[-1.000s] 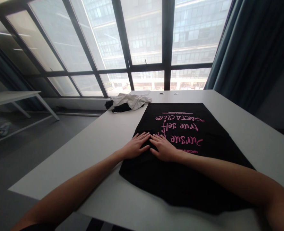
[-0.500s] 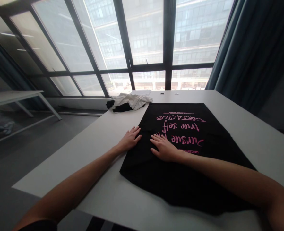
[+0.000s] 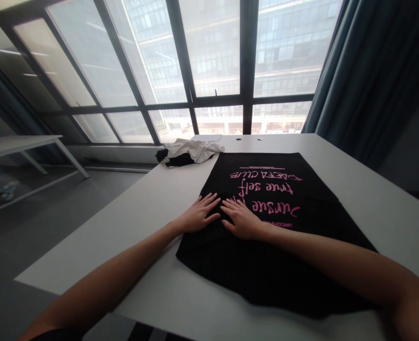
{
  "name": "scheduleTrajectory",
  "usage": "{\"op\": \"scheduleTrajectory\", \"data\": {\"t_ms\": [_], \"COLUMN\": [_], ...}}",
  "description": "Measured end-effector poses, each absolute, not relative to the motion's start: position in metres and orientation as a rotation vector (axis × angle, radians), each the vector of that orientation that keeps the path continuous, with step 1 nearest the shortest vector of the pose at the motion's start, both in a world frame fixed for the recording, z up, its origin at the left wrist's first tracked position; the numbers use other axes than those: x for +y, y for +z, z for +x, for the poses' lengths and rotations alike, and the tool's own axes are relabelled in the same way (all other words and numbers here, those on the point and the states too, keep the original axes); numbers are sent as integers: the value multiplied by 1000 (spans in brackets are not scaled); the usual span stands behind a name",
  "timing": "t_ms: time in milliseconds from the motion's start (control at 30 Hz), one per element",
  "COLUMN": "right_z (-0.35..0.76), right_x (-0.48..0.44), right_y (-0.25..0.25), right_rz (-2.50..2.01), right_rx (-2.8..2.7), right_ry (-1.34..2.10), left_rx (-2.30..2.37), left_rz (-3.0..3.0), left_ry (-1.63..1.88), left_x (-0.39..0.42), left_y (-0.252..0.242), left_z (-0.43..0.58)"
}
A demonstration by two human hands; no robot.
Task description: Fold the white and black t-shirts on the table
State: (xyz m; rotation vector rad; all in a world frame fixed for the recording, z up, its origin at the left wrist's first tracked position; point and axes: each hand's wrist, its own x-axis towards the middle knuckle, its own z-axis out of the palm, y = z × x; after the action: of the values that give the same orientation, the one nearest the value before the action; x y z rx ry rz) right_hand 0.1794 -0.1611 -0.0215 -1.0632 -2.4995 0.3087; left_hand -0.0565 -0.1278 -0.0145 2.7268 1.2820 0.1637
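Observation:
A black T-shirt [image 3: 273, 246] with pink lettering lies spread flat on a white table [image 3: 141, 213]. My left hand [image 3: 199, 214] rests palm down on the shirt's left edge, fingers apart. My right hand [image 3: 241, 219] lies flat on the cloth right beside it, fingers spread, partly covering the print. The fingertips of both hands nearly touch. Neither hand holds anything.
A crumpled white and black garment [image 3: 188, 151] lies at the table's far left corner. Large windows [image 3: 212, 61] stand behind the table and a dark curtain [image 3: 372, 71] hangs at the right. Another table [image 3: 17, 142] is at the left across the floor.
My left hand slid out to the shirt's left edge half a second ago, then came back inward next to my right hand. The right hand has stayed put.

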Motion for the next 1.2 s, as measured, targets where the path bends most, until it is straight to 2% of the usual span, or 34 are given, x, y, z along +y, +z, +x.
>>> {"op": "scheduleTrajectory", "data": {"t_ms": [633,933,1067,1200], "right_z": [180,186,180,164], "right_x": [-160,-124,-91,-60], "right_y": [-23,-18,-11,-3], "right_rz": [-1061,-1225,-1413,-1414], "right_rx": [-2466,-1805,-1961,-2115], "right_ry": [369,708,635,606], "left_rx": [1294,1297,1297,1305], "left_rz": [2733,2717,2707,2699], "left_ry": [183,189,186,180], "left_x": [-128,-128,-129,-130], "left_y": [-14,-13,-12,-10], "left_z": [-55,-56,-55,-54]}}
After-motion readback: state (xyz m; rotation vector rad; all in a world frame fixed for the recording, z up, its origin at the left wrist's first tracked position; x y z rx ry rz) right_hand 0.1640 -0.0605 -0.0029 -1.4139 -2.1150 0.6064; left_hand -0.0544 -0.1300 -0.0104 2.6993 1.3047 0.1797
